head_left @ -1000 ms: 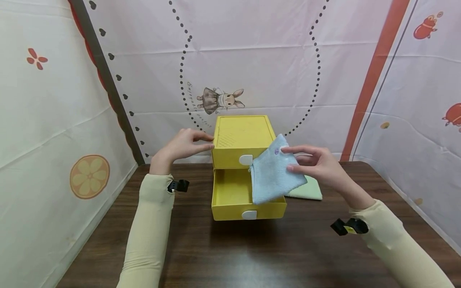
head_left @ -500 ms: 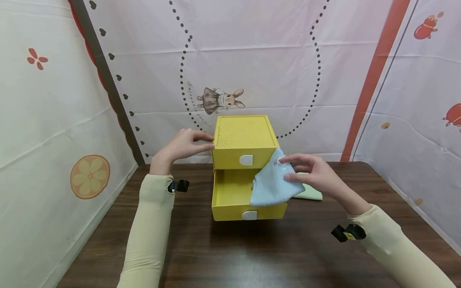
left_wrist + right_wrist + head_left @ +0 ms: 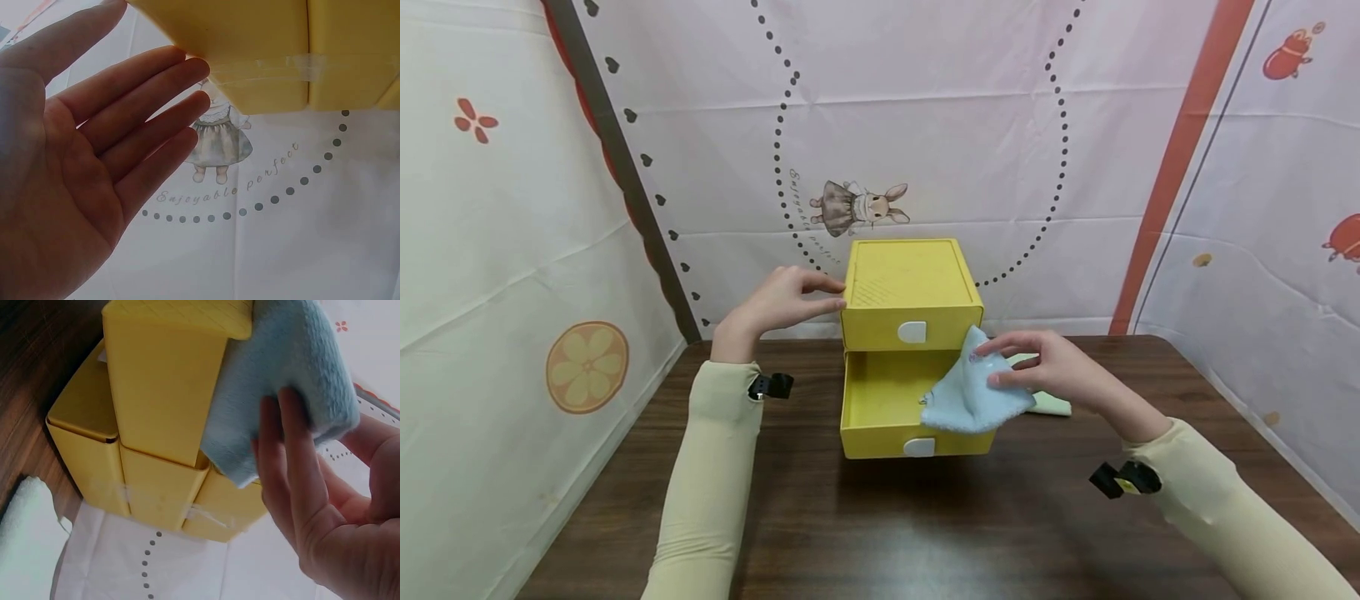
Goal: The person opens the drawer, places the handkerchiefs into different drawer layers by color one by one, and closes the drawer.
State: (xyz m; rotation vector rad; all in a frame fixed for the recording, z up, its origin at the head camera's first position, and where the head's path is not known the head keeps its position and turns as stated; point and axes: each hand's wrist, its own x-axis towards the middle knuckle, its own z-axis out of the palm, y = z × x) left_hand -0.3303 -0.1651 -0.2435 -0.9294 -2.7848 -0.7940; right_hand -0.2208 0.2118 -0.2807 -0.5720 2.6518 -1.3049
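Observation:
A yellow two-tier drawer box (image 3: 913,271) stands on the table, its lower drawer (image 3: 876,400) pulled out and its upper one closed. My left hand (image 3: 781,300) touches the box's upper left edge with its fingertips; in the left wrist view the fingers (image 3: 147,94) are extended beside the yellow wall. Between thumb and fingers, my right hand (image 3: 1063,371) pinches a folded light blue towel (image 3: 973,396). The towel sags over the right part of the open drawer, overlapping its front rim. Seen from the right wrist, the blue towel (image 3: 250,412) hangs beside the drawer's yellow side.
A folded pale green towel (image 3: 1051,405) lies on the dark wood table (image 3: 910,533), right of the box and partly behind my right hand. White tab handles (image 3: 912,332) mark the drawer fronts. A printed cloth (image 3: 925,133) hangs behind and along both sides.
My right hand has moved down and slightly left, bringing the blue towel lower at the open drawer, where it now bunches up. My left hand stays at the box edge.

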